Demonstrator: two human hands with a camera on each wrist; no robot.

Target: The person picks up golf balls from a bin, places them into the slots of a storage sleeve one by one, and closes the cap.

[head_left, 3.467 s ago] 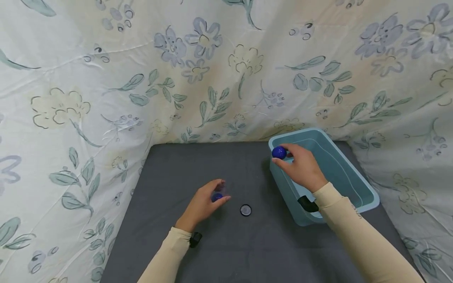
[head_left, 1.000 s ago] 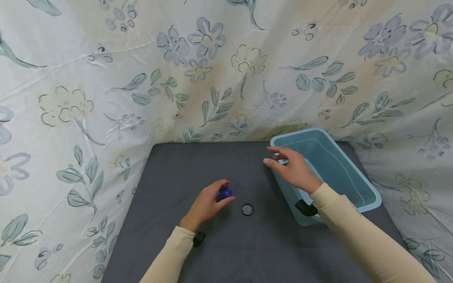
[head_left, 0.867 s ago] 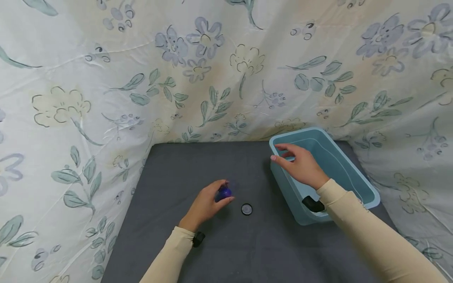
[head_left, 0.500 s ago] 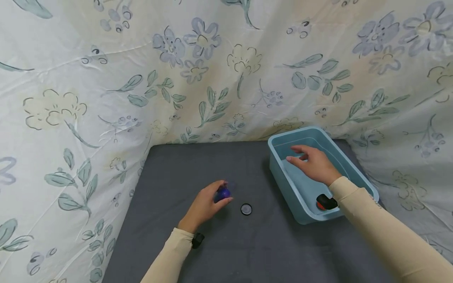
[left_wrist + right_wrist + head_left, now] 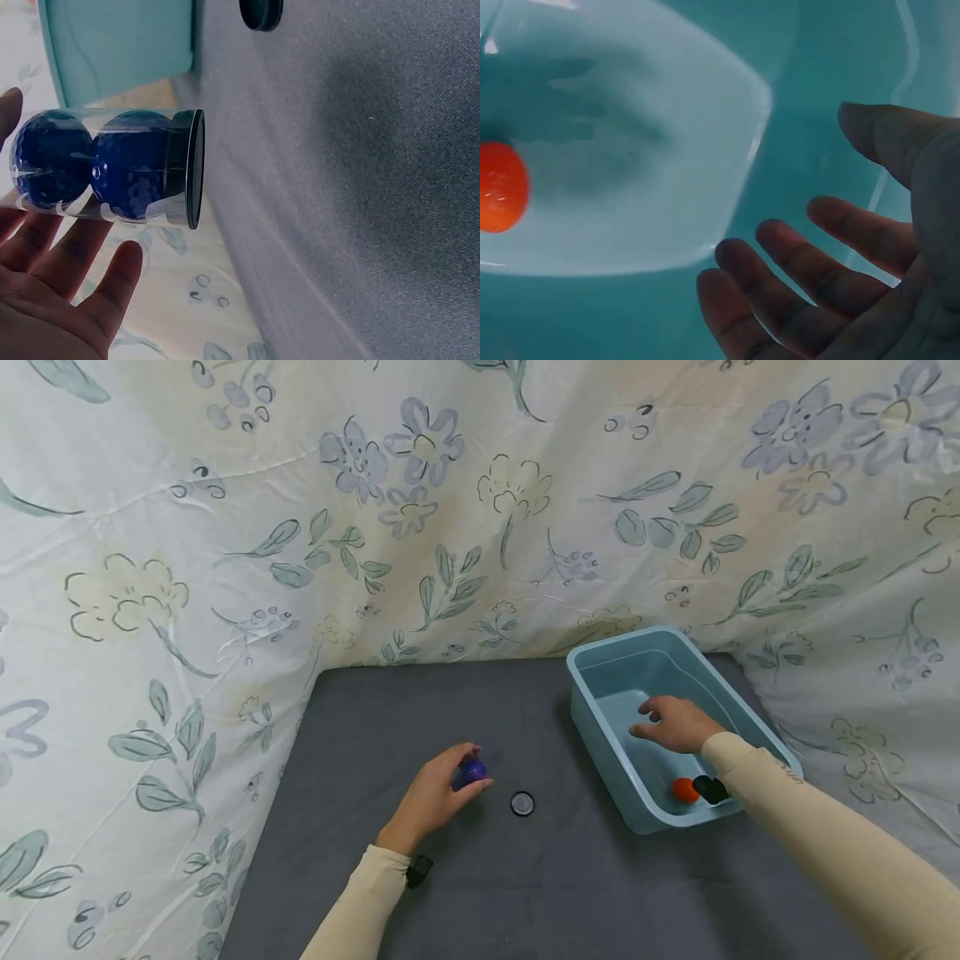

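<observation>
My left hand (image 5: pixel 433 793) holds a clear plastic tube (image 5: pixel 82 116) above the grey table. Two dark blue dimpled golf balls (image 5: pixel 133 165) sit in it one against the other, and a black cap (image 5: pixel 195 169) closes its lower end. In the head view only one blue golf ball (image 5: pixel 473 771) shows between thumb and fingers. My right hand (image 5: pixel 677 724) reaches into the light blue bin (image 5: pixel 611 752), fingers loosely spread and nothing in them. An orange ball (image 5: pixel 501 187) lies on the bin floor, beside and below that hand, partly overlapped by the wrist camera in the head view.
A round black cap (image 5: pixel 522 803) lies on the dark grey tabletop (image 5: pixel 390 718), between the left hand and the bin. Floral cloth (image 5: pixel 450 510) hangs behind the table and at both sides.
Earlier the right hand pinched a blue golf ball by the bin's rim; it has since let it go and moved right and down into the bin. The orange ball has come into view.
</observation>
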